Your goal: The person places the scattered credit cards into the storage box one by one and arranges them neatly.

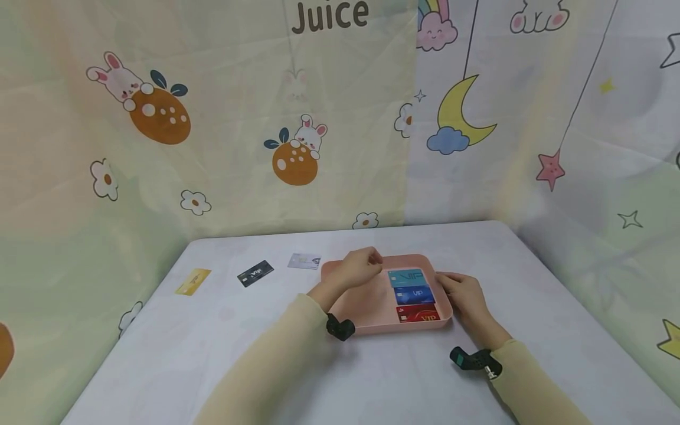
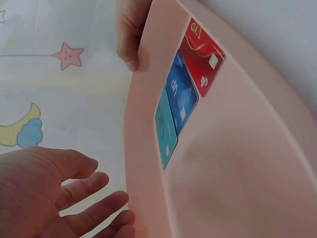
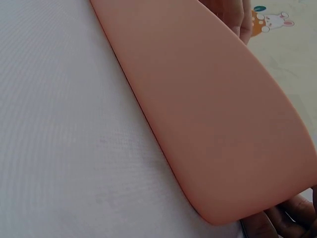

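A pink tray (image 1: pixel 366 304) stands on the table, with a teal VIP card (image 1: pixel 408 278), a blue VIP card (image 1: pixel 414 294) and a red VIP card (image 1: pixel 418 313) stacked in a column along its right side. My left hand (image 1: pixel 362 265) hovers over the tray's far left part; its fingers (image 2: pixel 94 210) are loosely bent and hold nothing. At the tray's right wall, my right hand (image 1: pixel 466 295) grips the rim with thumb and fingers. The right wrist view shows the tray's outer wall (image 3: pixel 198 109), with fingers (image 3: pixel 297 210) at its corner.
Left of the tray, a silver card (image 1: pixel 304 261), a black VIP card (image 1: pixel 255 273) and a gold card (image 1: pixel 193 281) lie apart on the white table (image 1: pixel 228 330). Behind the table hangs a printed cloth (image 1: pixel 239 147) with cartoon rabbits.
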The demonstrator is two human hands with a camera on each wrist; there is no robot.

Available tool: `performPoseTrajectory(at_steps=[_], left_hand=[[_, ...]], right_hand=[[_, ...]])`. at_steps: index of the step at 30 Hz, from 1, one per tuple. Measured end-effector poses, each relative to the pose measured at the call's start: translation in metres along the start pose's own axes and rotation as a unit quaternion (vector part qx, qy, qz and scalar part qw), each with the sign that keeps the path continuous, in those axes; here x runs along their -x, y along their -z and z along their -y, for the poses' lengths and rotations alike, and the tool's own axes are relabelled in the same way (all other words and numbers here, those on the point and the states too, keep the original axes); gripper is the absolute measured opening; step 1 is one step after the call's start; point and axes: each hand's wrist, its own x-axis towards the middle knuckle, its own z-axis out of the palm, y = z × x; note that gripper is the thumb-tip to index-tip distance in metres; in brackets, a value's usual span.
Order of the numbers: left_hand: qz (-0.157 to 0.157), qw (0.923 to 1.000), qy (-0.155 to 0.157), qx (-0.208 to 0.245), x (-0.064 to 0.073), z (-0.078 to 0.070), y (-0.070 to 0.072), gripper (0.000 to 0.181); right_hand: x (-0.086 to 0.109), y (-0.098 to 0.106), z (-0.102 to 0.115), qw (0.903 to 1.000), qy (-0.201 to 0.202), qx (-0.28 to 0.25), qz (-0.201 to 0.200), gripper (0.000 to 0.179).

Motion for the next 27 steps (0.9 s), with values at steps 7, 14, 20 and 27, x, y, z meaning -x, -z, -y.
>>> performPoseTrajectory(at_steps=[7,14,20,27], left_hand=[[-0.031,0.9993,-0.011,-0.02,0.006,0.015,0.019,0.027],[-0.061,0.9972,-0.009,-0.042,0.012,0.033,0.036,0.026],[-0.081,0.9951,0.011,-0.055,0.017,0.054,0.048,0.025],[-0.098,0.9928,0.032,-0.06,0.026,0.079,0.06,0.025]], right_hand=[[0.001,-0.001,-0.001,1.0,0.0,0.002,-0.005,0.062],[0.0,-0.001,-0.002,1.0,0.001,0.004,-0.005,0.062],[0.0,-0.001,0.0,1.0,-0.004,0.006,-0.007,0.063],[0.0,-0.002,0.0,0.9999,-0.008,0.005,-0.006,0.063]])
